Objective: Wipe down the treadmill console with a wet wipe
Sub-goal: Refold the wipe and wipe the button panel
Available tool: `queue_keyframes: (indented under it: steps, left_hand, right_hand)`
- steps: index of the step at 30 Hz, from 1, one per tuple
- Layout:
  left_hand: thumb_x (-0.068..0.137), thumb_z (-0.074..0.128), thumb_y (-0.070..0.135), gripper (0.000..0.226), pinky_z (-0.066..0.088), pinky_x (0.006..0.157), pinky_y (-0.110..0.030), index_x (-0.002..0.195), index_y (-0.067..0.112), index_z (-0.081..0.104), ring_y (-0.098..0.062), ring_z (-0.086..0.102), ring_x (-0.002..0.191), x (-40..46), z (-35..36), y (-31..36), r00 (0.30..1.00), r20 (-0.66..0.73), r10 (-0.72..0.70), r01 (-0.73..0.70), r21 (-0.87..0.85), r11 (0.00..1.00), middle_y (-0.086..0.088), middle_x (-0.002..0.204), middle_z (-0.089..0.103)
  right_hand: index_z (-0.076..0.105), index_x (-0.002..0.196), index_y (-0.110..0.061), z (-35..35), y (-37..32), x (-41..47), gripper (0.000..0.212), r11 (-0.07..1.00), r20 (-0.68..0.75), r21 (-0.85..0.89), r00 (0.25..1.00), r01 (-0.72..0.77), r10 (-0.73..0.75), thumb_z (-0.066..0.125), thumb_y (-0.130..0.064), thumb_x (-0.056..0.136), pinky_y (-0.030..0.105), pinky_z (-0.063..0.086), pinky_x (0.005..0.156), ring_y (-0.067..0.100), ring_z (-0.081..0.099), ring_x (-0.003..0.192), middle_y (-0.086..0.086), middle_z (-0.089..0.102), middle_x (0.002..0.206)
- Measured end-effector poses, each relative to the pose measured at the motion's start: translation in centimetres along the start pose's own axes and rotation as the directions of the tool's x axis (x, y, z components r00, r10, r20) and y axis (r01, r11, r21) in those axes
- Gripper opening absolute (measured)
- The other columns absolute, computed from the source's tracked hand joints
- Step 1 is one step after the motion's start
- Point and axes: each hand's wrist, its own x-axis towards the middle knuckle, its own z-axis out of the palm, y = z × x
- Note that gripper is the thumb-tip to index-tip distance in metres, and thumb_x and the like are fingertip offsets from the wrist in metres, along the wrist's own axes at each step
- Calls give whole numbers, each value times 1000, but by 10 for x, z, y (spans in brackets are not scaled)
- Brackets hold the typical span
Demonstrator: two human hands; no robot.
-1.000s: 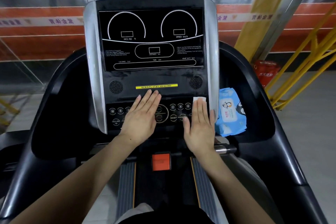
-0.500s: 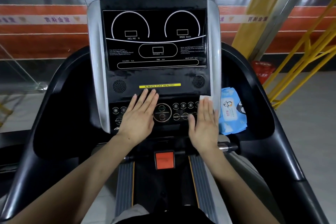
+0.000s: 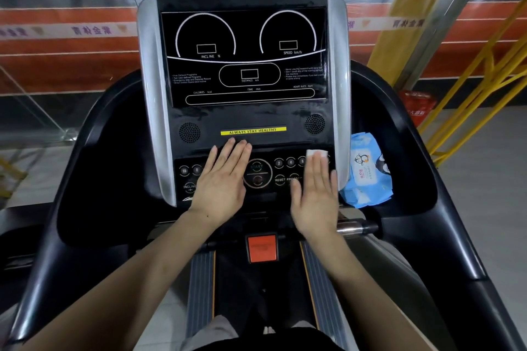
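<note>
The black treadmill console with silver side strips fills the middle of the view. My right hand lies flat on the right part of the button panel, pressing a white wet wipe whose edge shows past the fingertips. My left hand rests flat with fingers together on the left part of the button panel, beside the round START button, and holds nothing.
A blue pack of wet wipes sits in the tray right of the console. An orange safety key lies below the panel. Black handrails curve along both sides. Yellow railings stand at the right.
Both hands have stayed flat on the button panel in about the same places. The camera view has shifted slightly, so the console sits a little more to the right.
</note>
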Motion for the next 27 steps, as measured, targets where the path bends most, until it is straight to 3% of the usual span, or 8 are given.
queue_keyframes:
  steps: [5,7,10,13,19,21,24,27]
  left_hand:
    - [94,53,12,82,6,131,-51,166,11,14,-23,4,162,0,2,1,1000,-2,-6,6,-6,1000,-4,174,17]
    - [94,53,13,82,7,131,-51,166,11,14,-23,5,162,0,2,0,1000,-3,-2,2,1,1000,-4,174,17]
    - [96,52,14,81,6,131,-51,166,11,11,-23,4,162,0,3,0,1000,1,2,-2,5,1000,-4,174,16]
    - [96,54,15,81,5,131,-51,166,11,11,-25,4,162,0,4,3,1000,-4,-14,14,-5,1000,-5,174,17]
    - [94,58,14,83,7,131,-54,165,9,15,-27,5,162,0,7,5,999,-24,-26,26,-3,1000,-7,173,21]
    - [95,58,16,82,7,131,-54,165,9,15,-28,5,162,0,8,7,999,-35,-28,28,2,1000,-8,172,22]
    - [96,57,18,82,7,131,-54,165,9,14,-28,4,162,-1,9,10,998,-42,-41,41,-2,999,-8,172,22]
    - [97,55,20,81,5,131,-53,165,8,11,-28,1,162,-1,10,14,997,-51,-55,55,0,998,-8,173,20]
  right_hand:
    - [18,169,-13,10,-49,-15,67,969,125,32,961,245,-247,26,-48,112,48,5,134,12,2,165,2,13,177]
    - [18,169,-17,5,-26,-13,66,979,129,4,971,204,-203,22,-50,112,49,4,134,11,2,164,0,14,177]
    - [22,169,-16,-5,22,-9,68,1000,47,-8,999,5,-5,20,-51,110,49,7,134,16,11,164,4,20,176]
    - [21,168,-10,-5,25,-8,69,995,31,43,995,-91,90,20,-49,110,52,10,133,21,10,165,8,17,176]
    - [13,170,-19,6,-39,-30,65,961,173,89,947,260,-272,24,-48,113,50,4,134,10,0,164,-1,10,178]
    - [15,170,-21,3,-16,-28,65,975,176,41,959,220,-224,20,-50,113,52,7,133,8,0,164,-3,11,178]
    - [12,170,-20,-7,31,-28,68,1000,146,1,989,26,-26,14,-53,111,53,11,133,11,-1,165,-1,8,178]
    - [12,170,-13,-6,33,-29,73,997,114,27,991,-79,75,7,-55,110,53,11,133,17,-1,165,4,6,178]
